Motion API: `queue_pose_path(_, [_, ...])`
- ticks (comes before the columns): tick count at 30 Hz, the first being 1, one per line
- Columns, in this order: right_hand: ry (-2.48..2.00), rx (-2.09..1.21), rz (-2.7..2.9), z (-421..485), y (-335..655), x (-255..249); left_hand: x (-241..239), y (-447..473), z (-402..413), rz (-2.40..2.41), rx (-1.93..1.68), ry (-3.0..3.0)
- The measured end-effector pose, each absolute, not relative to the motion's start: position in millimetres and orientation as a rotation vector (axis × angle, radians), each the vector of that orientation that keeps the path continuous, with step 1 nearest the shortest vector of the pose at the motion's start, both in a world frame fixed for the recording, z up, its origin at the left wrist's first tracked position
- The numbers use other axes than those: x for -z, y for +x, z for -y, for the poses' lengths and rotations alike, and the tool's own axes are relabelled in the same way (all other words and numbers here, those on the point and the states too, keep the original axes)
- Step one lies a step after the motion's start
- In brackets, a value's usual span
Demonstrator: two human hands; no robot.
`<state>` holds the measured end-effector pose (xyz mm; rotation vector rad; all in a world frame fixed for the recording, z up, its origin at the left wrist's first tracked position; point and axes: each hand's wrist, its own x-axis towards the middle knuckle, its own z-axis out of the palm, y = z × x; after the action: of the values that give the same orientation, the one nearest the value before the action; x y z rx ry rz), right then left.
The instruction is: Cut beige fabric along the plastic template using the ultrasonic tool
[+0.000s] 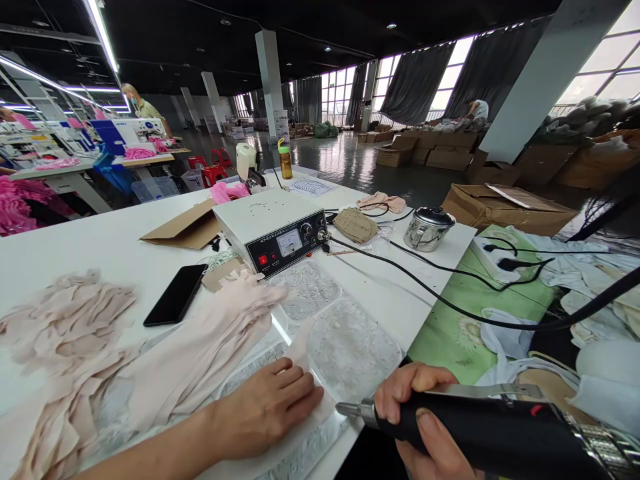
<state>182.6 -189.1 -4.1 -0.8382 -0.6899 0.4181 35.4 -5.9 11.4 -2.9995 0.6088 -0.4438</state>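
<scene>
My left hand rests palm down on a pale pink fabric piece, its fingers slightly bent and pressing the cloth onto a clear, scuffed plastic board. In my right hand is a black ultrasonic handpiece with a metal lever along its top. Its pointed metal tip points left, at the fabric's edge close to my left fingertips; whether it touches cannot be made out. Beyond my left hand lies a stack of pale pink fabric pieces. A looser heap of similar cloth spreads at the left.
A control box with a dial stands behind the board, its black cable arching rightward. Around it are a phone, cardboard, a steel cup and a bottle. White garments and a power strip lie right.
</scene>
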Motion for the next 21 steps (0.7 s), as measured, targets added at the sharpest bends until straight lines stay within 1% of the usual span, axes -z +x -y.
queue_pose_path(12, [-0.854,-0.378,0.68,187.0,182.3,3.4,-12.3,32.1,8.0,-0.562,0.397,-3.012])
queue_pose_path(21, [-0.802,-0.414,0.695,188.3,183.5,4.7,-16.1,31.3,12.1,-0.537,0.333,-2.986])
